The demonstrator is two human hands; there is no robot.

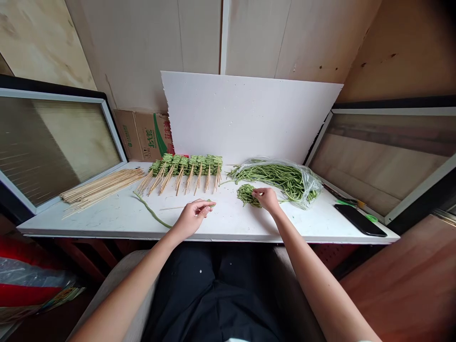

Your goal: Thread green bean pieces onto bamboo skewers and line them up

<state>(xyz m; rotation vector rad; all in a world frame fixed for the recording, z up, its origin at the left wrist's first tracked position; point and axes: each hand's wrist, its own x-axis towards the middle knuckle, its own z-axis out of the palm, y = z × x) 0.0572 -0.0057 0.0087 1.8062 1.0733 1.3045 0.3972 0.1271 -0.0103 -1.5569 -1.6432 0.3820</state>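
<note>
My left hand is closed around a thin bamboo skewer, whose bare end sticks out to the left. At its fingertips a small bit of green bean shows. Over a small heap of cut green bean pieces, my right hand has thumb and fingers pinched together at the heap's right side; what lies between the fingertips is too small to make out. A single long bean lies on the white table to the left of my left hand.
Several bundles of skewered beans are stacked at the back, sticks facing me. Loose bamboo skewers lie left. Behind the heap is a clear plastic bag of long beans. A black phone lies right; a cardboard box stands back left.
</note>
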